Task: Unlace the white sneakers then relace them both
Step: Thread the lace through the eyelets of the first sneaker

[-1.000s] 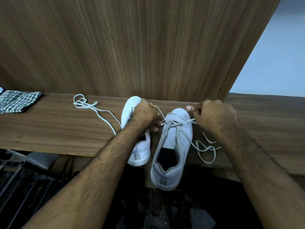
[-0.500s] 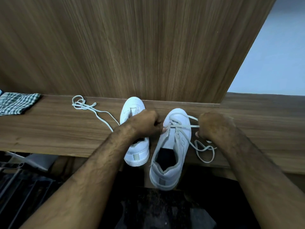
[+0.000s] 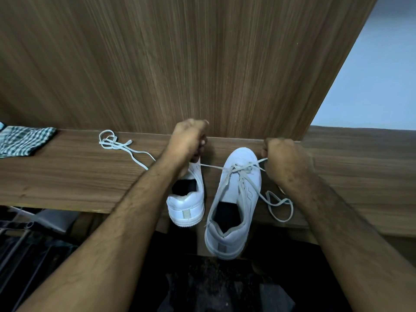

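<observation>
Two white sneakers stand side by side on a wooden shelf [image 3: 67, 176], heels toward me and hanging over its front edge. The left sneaker [image 3: 189, 199] has no lace; my left arm covers its toe. The right sneaker [image 3: 238, 199] has a lace [image 3: 244, 168] threaded near its toe. My left hand [image 3: 188, 140] grips one end of that lace, pulled taut to the left. My right hand [image 3: 283, 161] grips the other end at the shoe's right side. More lace loops loosely on the shelf [image 3: 281, 203].
A loose white lace [image 3: 117, 144] lies on the shelf to the left. A folded checked cloth [image 3: 22, 140] sits at the far left. A vertical wooden panel [image 3: 180, 64] rises right behind the shoes. Below the shelf it is dark, with metal bars [image 3: 22, 244] at lower left.
Both hands have moved apart and away from me, drawing the lace taut across the right sneaker's toe. The left hand rose toward the back panel.
</observation>
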{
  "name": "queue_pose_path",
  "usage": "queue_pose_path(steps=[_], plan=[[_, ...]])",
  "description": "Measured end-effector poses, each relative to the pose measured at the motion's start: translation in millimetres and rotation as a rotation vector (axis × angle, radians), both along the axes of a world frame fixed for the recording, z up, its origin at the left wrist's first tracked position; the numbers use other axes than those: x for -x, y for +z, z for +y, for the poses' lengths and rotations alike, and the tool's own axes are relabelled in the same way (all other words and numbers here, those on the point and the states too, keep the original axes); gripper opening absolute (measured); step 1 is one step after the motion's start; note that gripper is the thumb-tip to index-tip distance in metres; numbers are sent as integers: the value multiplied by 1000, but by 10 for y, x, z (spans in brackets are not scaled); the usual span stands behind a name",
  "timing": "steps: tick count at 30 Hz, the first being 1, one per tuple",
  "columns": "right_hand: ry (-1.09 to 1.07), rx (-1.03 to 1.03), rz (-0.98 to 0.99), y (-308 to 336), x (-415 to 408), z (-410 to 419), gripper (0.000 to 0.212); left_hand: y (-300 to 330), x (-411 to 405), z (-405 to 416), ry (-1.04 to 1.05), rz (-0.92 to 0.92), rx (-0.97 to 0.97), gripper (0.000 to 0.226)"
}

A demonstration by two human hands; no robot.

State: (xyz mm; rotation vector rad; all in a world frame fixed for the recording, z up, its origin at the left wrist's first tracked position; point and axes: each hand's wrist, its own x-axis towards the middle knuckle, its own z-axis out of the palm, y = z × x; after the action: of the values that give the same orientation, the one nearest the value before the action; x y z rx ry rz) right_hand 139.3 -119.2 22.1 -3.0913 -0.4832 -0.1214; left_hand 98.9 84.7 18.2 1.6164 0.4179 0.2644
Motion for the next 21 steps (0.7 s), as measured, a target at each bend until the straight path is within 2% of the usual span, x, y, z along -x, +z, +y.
queue_pose_path(steps=[2,3,5,7,10,11,12,14,16,18,19,21], plan=[[4,-73,-77,7,8,28,21,-118,9,62,-152,-2,-561,23],[13,-113,-110,1,11,43,21,-166,30,55,-298,41,-710,17],[31,-200,-158,6,7,55,19,-231,82,-8,-544,152,-808,10],[85,-403,-113,-9,-7,47,21,-228,93,-92,-575,184,-849,9],[111,-878,290,-11,-15,53,43,-216,64,-113,-500,185,-904,27],[106,-957,374,-29,-26,53,49,-218,56,-109,-473,205,-907,27],[105,-959,396,-33,-26,50,54,-211,54,-110,-447,229,-902,25],[125,-818,296,-59,-46,15,57,-211,47,-114,-402,270,-882,26],[138,-575,185,-97,-80,-28,40,-186,41,-126,-318,291,-866,30],[129,-389,162,-143,-126,-42,13,-133,36,-142,-202,267,-798,32],[124,-318,157,-169,-139,-36,7,-111,37,-142,-150,249,-686,34],[147,-219,148,-216,-157,-27,10,-73,35,-136,-102,223,-278,42]])
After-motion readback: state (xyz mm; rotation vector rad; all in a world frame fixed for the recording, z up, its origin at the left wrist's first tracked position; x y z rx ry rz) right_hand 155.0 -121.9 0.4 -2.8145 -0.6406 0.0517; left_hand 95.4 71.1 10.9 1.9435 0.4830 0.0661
